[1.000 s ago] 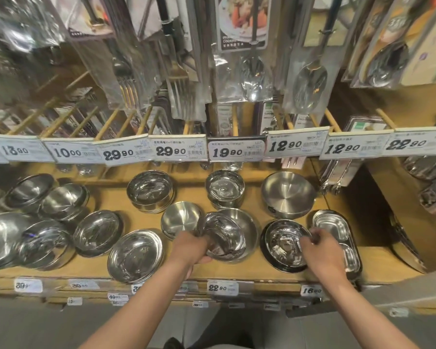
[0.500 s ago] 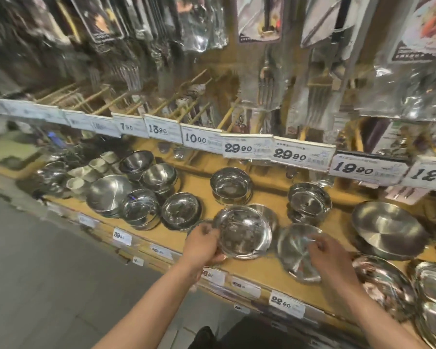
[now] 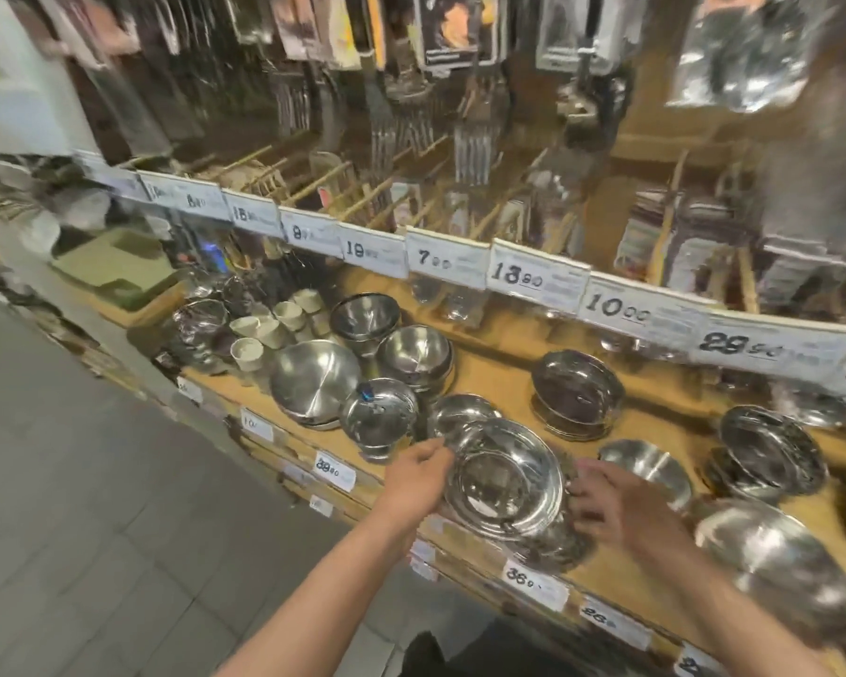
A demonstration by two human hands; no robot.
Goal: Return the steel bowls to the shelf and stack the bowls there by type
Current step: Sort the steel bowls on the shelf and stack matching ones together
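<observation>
Head view: left hand (image 3: 418,473) grips bowl (image 3: 504,476) (blurred).

The shallow steel bowl (image 3: 504,476) is gleaming, its polished metal smooth and mirror-bright, throwing back blurred highlights. The left hand (image 3: 413,473) is gripping its glossy rim. The other steel bowls, such as the wide bowl (image 3: 313,381) and the deep bowl (image 3: 415,351), are shining with the same smooth, reflective finish. The shelf (image 3: 496,381) is showing as matt, light-brown wood. The price tags (image 3: 538,280) are looking like flat white paper or card. The small cream cups (image 3: 247,353) are appearing dull and matt; their material cannot be told. The hanging packets (image 3: 743,46) are glinting like glossy clear plastic. The floor tiles (image 3: 94,505) are looking grey and matt.
</observation>
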